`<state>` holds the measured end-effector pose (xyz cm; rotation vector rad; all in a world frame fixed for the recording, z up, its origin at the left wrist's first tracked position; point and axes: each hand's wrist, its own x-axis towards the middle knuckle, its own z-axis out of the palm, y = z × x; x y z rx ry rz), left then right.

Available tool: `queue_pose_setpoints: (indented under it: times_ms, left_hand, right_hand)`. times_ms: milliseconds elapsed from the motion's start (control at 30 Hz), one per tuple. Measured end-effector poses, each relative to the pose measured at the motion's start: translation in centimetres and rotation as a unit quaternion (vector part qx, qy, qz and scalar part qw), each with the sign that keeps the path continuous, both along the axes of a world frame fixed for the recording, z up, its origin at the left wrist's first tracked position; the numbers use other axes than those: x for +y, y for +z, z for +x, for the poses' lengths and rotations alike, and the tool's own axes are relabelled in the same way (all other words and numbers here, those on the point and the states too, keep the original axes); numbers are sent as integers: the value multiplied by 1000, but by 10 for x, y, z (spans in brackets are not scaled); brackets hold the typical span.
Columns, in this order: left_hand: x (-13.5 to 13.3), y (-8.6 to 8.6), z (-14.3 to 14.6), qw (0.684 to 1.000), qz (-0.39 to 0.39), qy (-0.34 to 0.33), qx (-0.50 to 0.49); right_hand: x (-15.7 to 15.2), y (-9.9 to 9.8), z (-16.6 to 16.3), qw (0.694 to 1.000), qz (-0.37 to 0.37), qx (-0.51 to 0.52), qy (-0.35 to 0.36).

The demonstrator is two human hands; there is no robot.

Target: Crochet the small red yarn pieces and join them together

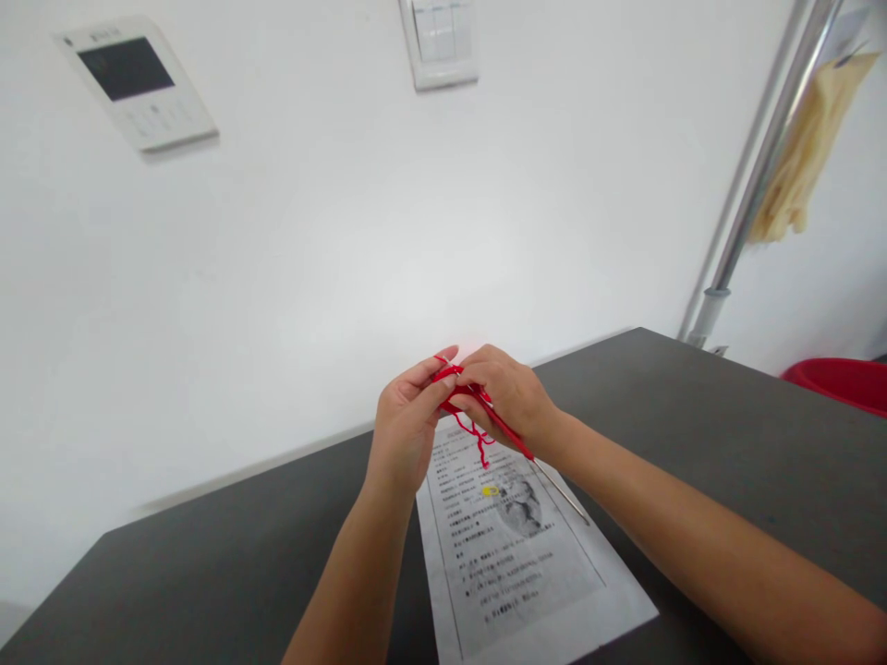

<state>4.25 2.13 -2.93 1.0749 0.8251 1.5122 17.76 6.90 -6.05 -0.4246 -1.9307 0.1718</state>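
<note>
My left hand and my right hand meet above a dark grey table, fingers pinched together on red yarn. A loose red tail dangles below the hands. My right hand also grips a crochet hook with a red handle and a thin metal shaft that points down to the right. The yarn wraps over my left index finger. Under the hands lies a printed paper sheet with text and a small picture.
A white wall rises behind the table with an intercom panel and a light switch. A metal pole with a hanging yellow cloth stands at right. A red basin sits beyond the table's right edge.
</note>
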Motion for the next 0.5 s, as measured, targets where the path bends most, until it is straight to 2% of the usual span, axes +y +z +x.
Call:
queue_pose_setpoints:
  times_ms: [100, 233, 400, 500]
  left_hand:
    - [2, -1, -4, 998, 22, 8, 61]
    - [3, 0, -13, 979, 81, -19, 186]
    - [0, 9, -22, 917, 120, -22, 380]
    - [-3, 15, -24, 888, 134, -13, 441]
  right_hand:
    - [-1, 1, 0, 1000, 18, -2, -13]
    - [-3, 2, 2, 997, 76, 13, -23]
    - [-1, 0, 1, 983, 175, 26, -52]
    - [0, 0, -1, 968, 238, 44, -66]
